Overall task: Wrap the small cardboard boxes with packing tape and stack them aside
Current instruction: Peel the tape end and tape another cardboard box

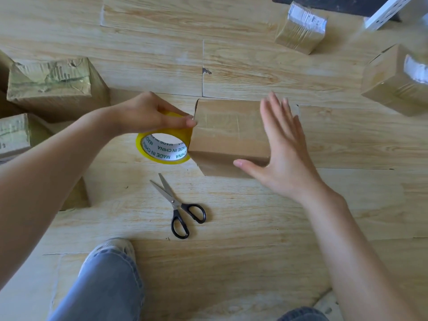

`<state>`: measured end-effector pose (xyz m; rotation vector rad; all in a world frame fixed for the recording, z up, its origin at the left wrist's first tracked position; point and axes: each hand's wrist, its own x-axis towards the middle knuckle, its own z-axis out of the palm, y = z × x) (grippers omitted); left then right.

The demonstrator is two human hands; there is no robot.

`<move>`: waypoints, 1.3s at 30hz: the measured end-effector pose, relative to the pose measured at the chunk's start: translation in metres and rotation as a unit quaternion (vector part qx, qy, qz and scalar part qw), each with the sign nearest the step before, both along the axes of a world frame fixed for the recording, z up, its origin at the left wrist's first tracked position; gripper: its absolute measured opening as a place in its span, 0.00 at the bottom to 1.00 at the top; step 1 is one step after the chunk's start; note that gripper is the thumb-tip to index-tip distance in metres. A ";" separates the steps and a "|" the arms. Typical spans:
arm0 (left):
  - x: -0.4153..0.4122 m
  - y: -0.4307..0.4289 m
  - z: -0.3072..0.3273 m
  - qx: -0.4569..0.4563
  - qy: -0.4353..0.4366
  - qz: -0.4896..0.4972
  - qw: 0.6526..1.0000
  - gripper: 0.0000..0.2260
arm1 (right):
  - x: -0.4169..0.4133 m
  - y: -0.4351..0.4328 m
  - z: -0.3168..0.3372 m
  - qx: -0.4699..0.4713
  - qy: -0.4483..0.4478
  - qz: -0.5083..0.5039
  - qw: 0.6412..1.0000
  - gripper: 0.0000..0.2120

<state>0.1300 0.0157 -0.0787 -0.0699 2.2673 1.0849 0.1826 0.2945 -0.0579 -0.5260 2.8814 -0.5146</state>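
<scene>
A small brown cardboard box (228, 133) sits on the wooden floor at the middle of the view, with clear tape across its top. My left hand (148, 113) grips a yellow roll of packing tape (162, 148) held against the box's left side. My right hand (281, 150) is flat with straight fingers over the box's right end, its thumb touching the front edge. Black-handled scissors (179, 208) lie open on the floor just in front of the box.
Two taped boxes (301, 31) (393, 82) lie at the back right. Worn, larger boxes (55, 84) (16, 135) stand at the left. A white perforated rail (389, 12) is at the top right. My jeans leg and shoe (108, 274) are at the bottom.
</scene>
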 end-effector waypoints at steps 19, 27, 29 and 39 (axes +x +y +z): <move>0.001 0.010 0.006 0.090 0.031 -0.009 0.995 0.11 | -0.021 -0.061 -0.008 0.134 0.042 0.065 0.988 0.62; 0.004 -0.005 0.007 0.065 0.070 -0.030 0.995 0.26 | -0.022 -0.040 -0.007 0.006 -0.006 0.033 0.999 0.57; 0.000 -0.006 0.011 -0.062 0.126 -0.038 0.989 0.27 | -0.019 -0.038 -0.005 -0.045 -0.014 0.008 0.999 0.56; 0.006 -0.038 0.017 0.212 0.043 0.049 0.975 0.36 | -0.011 -0.008 -0.009 -0.196 -0.021 -0.070 0.978 0.54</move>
